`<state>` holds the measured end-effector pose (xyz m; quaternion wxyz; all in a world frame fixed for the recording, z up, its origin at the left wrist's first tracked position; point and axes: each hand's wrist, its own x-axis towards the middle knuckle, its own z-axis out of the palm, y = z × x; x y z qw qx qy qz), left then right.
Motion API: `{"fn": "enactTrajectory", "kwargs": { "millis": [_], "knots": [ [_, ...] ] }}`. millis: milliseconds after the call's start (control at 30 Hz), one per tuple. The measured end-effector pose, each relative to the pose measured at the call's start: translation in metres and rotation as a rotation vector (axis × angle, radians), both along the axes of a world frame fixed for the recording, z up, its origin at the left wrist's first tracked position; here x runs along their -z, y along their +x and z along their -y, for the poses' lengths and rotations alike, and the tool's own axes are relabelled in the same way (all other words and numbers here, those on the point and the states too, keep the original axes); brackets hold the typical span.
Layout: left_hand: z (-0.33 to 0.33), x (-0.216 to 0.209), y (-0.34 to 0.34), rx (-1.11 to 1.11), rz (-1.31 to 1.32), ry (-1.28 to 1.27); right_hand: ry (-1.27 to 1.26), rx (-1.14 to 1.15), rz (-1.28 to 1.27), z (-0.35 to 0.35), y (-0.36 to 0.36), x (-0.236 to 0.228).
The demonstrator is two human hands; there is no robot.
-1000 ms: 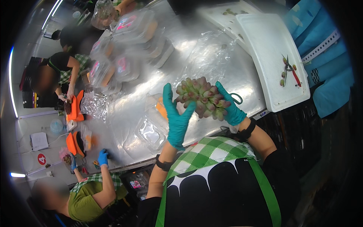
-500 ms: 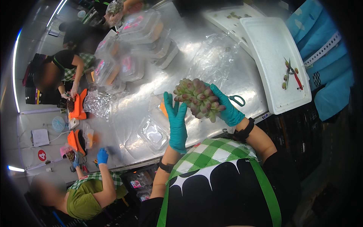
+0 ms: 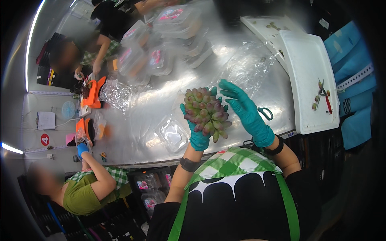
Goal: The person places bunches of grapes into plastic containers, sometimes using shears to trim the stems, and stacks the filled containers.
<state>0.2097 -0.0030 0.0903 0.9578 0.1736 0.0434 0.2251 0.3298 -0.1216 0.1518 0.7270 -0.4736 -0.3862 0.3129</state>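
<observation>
A plump succulent cluster (image 3: 206,112), green with purple-red leaf tips, rests on my left hand (image 3: 200,140). That hand wears a teal glove, and its fingers curl up behind the plant, partly hidden by it. My right hand (image 3: 251,116), also gloved in teal, is open just to the right of the plant, fingers stretched out and apart from one another. Below and left of the plant, a clear plastic box (image 3: 173,134) lies on the metal table. Scissors with a dark green handle (image 3: 265,113) lie right of my right hand.
Stacked clear boxes (image 3: 177,24) stand at the far left. Crumpled clear film (image 3: 249,66) lies beyond my hands. At right, a white tray (image 3: 311,60) holds red-handled snips (image 3: 328,103) and loose leaves. Two co-workers at left work beside orange scales (image 3: 95,92).
The succulent has passed from my right hand onto my left hand, which moved right beneath it. My right hand has let go and opened beside it. The view has shifted slightly.
</observation>
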Motion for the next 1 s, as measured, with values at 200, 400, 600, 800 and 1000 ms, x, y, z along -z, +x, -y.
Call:
{"fn": "enactTrajectory", "kwargs": {
  "millis": [200,400,600,800,1000],
  "knots": [
    [0.001,-0.016,-0.002,-0.087,-0.061,0.046,-0.087,0.010,-0.051,0.009,-0.005,0.019],
    [0.009,-0.030,0.007,-0.098,-0.056,0.159,-0.048,0.049,0.228,0.009,-0.021,0.014],
    [0.018,-0.038,0.010,-0.063,-0.185,0.348,0.035,0.097,0.090,0.000,-0.024,0.024],
    [0.019,-0.045,0.022,-0.053,-0.213,0.496,0.009,0.110,0.032,0.005,-0.015,0.036],
    [0.016,-0.055,0.049,0.109,-0.460,0.651,-0.017,-0.114,-0.774,0.018,0.020,0.054]
  ]
}}
